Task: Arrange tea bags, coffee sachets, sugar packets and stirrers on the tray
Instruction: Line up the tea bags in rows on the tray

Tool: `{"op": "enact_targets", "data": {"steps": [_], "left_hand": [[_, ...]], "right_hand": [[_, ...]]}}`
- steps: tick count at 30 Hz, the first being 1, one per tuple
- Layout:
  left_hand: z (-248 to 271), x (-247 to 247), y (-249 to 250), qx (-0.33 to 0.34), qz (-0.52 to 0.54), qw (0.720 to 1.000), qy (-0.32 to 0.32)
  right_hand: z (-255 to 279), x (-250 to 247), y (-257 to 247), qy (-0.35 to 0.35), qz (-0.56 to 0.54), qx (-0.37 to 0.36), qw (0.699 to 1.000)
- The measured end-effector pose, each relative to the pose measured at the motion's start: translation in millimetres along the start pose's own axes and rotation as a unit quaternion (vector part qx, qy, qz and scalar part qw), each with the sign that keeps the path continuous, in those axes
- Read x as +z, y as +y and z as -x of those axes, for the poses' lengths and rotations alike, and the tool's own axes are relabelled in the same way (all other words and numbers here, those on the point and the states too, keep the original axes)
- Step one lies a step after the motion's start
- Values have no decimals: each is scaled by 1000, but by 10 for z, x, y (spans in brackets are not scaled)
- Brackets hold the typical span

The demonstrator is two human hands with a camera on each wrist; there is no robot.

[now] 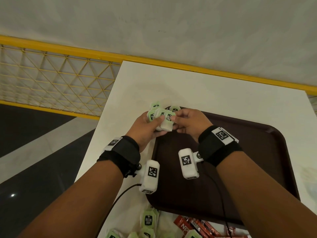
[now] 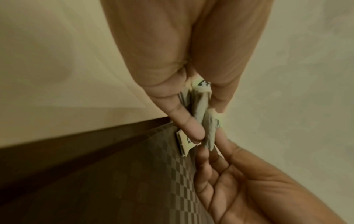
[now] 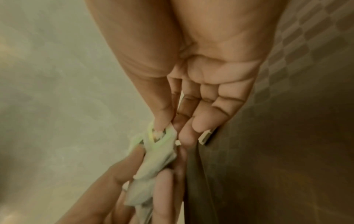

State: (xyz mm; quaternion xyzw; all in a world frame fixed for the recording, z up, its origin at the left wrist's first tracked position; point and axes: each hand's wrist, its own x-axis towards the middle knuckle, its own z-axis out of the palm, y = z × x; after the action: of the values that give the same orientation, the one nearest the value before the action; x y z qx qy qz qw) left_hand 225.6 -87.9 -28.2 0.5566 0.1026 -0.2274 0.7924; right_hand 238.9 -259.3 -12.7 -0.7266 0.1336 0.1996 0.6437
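My left hand (image 1: 151, 123) grips a bunch of green-and-white tea bags (image 1: 160, 115) over the far left corner of the dark brown tray (image 1: 248, 152). Facing it, my right hand (image 1: 181, 121) pinches one tea bag (image 1: 169, 117) of that bunch between thumb and forefinger. In the left wrist view the left hand (image 2: 193, 128) squeezes the folded tea bags (image 2: 201, 104), and the right hand (image 2: 220, 163) meets them from below. In the right wrist view the right hand (image 3: 168, 125) pinches the tea bag's green label (image 3: 159, 137), with the left hand (image 3: 138, 178) holding the rest.
More tea bags (image 1: 148, 219) and red coffee sachets (image 1: 193, 226) lie on the white table (image 1: 205, 90) near its front edge, just in front of the tray. A yellow wire railing (image 1: 51, 78) stands beyond the table's left side. No sugar packets or stirrers are in view.
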Motion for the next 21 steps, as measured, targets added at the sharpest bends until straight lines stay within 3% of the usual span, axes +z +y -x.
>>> {"op": "enact_targets", "data": {"steps": [9, 18, 21], "left_hand": [[-18, -145, 43, -13, 19, 998, 52], [-16, -130, 68, -37, 57, 997, 35], [-8, -127, 89, -45, 62, 997, 26]], "right_hand": [[-289, -130, 85, 108, 78, 37, 990], [-378, -23, 43, 146, 178, 40, 972], [-340, -60, 24, 164, 253, 7, 954]]}}
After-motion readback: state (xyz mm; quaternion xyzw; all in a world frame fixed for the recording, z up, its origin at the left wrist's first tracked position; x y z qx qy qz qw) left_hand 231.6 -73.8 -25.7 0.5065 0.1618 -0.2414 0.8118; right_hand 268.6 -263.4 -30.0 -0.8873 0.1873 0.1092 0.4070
